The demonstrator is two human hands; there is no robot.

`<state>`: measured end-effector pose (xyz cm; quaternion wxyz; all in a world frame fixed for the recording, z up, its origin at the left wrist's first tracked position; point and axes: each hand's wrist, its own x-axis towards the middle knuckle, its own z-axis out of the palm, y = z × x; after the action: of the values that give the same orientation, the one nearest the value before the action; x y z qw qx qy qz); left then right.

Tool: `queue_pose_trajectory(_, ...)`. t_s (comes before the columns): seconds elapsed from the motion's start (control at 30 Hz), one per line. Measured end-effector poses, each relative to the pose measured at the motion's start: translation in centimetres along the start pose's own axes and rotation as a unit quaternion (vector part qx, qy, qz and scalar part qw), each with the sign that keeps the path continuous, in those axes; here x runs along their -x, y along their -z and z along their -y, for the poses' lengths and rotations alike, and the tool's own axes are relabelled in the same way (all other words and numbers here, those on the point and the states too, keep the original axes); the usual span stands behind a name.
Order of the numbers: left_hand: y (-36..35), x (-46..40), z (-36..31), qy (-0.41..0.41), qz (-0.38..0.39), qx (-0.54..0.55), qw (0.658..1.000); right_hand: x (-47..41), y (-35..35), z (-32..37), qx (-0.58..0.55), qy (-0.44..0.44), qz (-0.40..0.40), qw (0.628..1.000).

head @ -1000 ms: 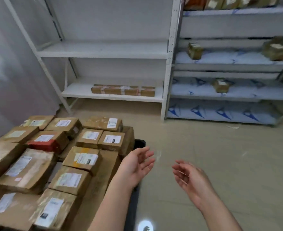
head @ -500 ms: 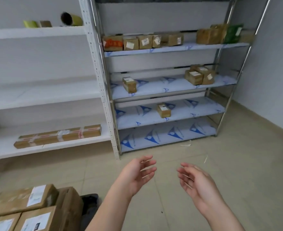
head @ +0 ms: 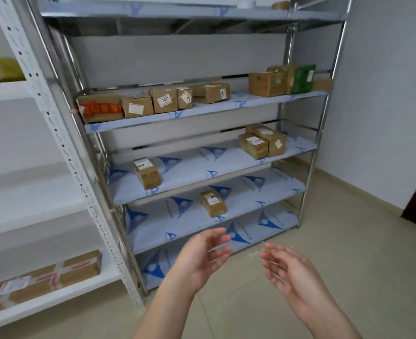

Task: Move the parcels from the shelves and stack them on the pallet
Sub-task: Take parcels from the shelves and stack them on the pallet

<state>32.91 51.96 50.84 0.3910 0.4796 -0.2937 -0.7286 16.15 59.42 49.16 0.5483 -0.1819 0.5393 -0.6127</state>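
Here both empty hands, left hand [head: 202, 260] and right hand [head: 290, 272], face the steel rack [head: 309, 167].

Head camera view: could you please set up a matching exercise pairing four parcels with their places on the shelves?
Things:
1. Brown cardboard parcel with red tape
2. Green box
3. Long flat brown parcel with pink tape
4. Lone small brown parcel nearest the hands

Places:
A. White rack, lowest shelf
B. Steel rack, parcel row, left end
C. Steel rack, second-lowest shelf
D. Steel rack, parcel row, right end

Pairs: 1-B, 2-D, 3-A, 4-C
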Motion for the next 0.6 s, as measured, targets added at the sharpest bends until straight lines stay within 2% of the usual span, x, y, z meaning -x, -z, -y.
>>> queue_pose_trajectory(0.1,-2.1,-4.4,-2.4,-0.004,0.011,-0.015,1.000,-5.3,-0.3,2.2,-0.010,0.008,-0.008,1.000)
queue_pose_trajectory(0.3,-6.3,-13.8,-8.4,-0.044,-0.001,-0.007,0.999,-17.4,-3.3,7.7,0.002,0.020,0.048,0.999)
queue_pose_trajectory(0.47,-7.7,-19.7,-14.9,-0.101,-0.046,0.004,0.994,-26.5,-8.6,13.1,0.023,0.022,0.116,0.993)
queue_pose_trajectory(0.6,-5.4,-22.7,-20.5,-0.163,-0.124,0.019,0.979,-31.7,-15.2,15.7,0.031,0.029,0.179,0.983)
